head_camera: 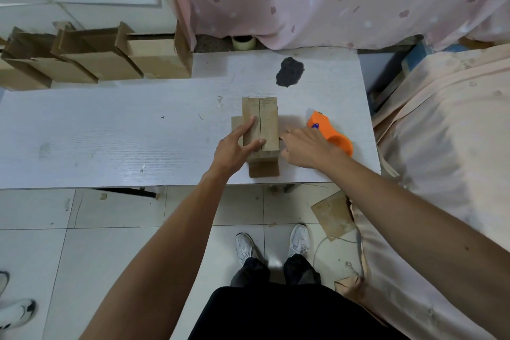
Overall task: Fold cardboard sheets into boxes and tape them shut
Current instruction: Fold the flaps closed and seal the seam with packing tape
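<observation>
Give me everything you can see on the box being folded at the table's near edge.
The box is small, plain brown cardboard, lying flat on the white table. Its two top flaps meet along a central seam with no tape visible. One flap sticks out at its left side, another at the near end. The left hand presses the top flaps down; the right hand is at its right side.

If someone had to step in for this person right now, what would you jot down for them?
Left hand: open, fingers pressing the two top flaps of the small box flat.
Right hand: beside the box's right side, in front of the orange tape dispenser; whether it grips anything is unclear.
Done: box folded, flaps meeting at the centre seam.
Left: no tape visible on the seam yet; tape it shut. More folded cardboard boxes stand at the table's far left edge.
</observation>
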